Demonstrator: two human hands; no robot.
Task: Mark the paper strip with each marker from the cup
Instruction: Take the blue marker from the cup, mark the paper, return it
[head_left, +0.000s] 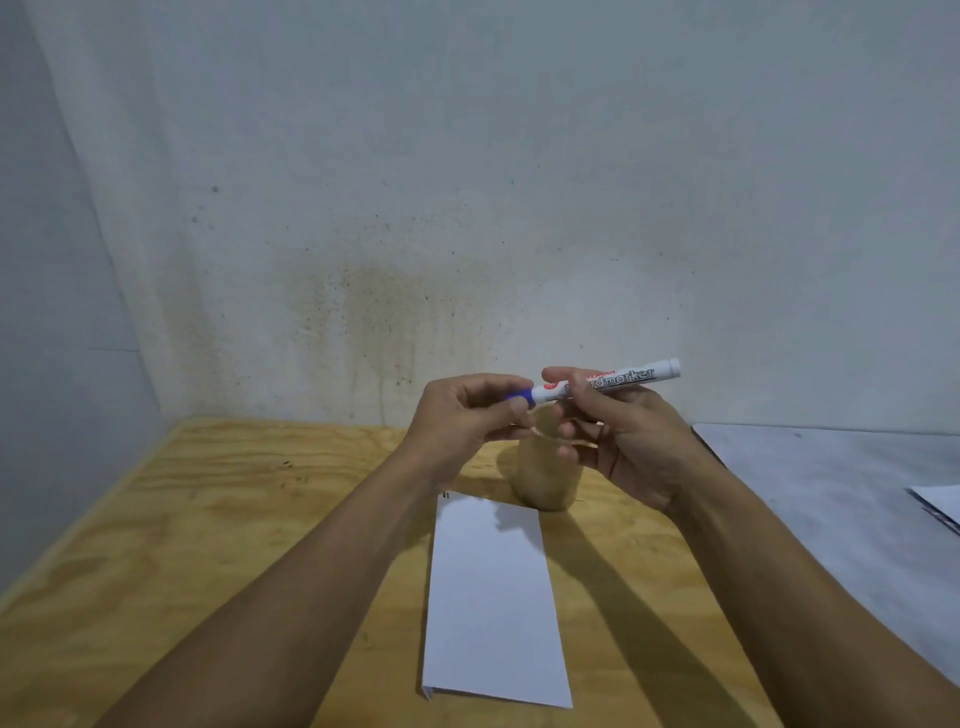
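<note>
Both hands are raised together above the wooden table (156, 545), sharing one marker (605, 383). The right hand (628, 441) is closed around the white barrel, thumb on top and fingers curled beneath, so that the printed end of the marker sticks out past the hand to the right and tilts slightly upward. The left hand (462, 421) pinches the blue cap (521, 396) at the marker's other end between thumb and fingertips; the cap sits against the barrel, and whether it is fully seated cannot be told.

Directly under the hands, partly hidden by the fingers, stands a tan cup (545, 475); what is inside it cannot be seen. Just nearer to the person than the cup, below and between the two forearms, lies the white paper strip (493, 597), lengthwise toward the body, its far end almost touching the cup's base. A tiny dark mark shows at the strip's far left corner. To the right of the right forearm lies a grey surface (831, 478) with some papers (940, 504) at its edge.
</note>
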